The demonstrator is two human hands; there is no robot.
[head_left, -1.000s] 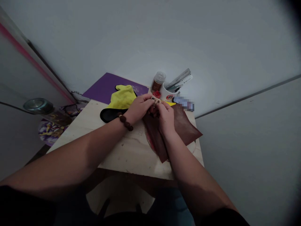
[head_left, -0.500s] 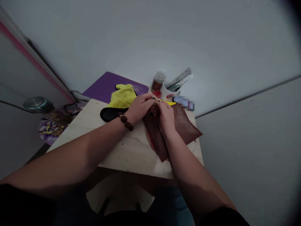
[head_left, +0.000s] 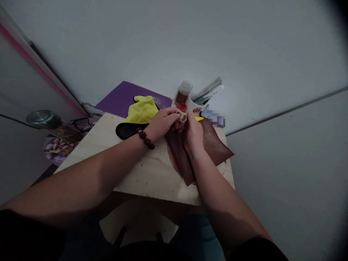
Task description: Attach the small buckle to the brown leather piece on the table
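My left hand [head_left: 162, 123], with a dark bead bracelet at the wrist, pinches a small pale piece [head_left: 181, 115] with holes in it. My right hand [head_left: 193, 132] is closed right beside it, fingers curled near the same piece; what it holds is hidden. Both hands hover over a brown leather sheet [head_left: 214, 145] lying on a small pale wooden table [head_left: 130, 170].
A yellow cloth [head_left: 141, 109] and a black flat piece [head_left: 125, 130] lie left of the hands. A purple mat [head_left: 122, 98] lies behind. A brown bottle [head_left: 182, 92] and a white mug [head_left: 193, 107] with rulers stand at the table's far edge against the wall.
The pale piece has turned in my left fingers and shows more clearly. My right hand has slid slightly lower and away from it.
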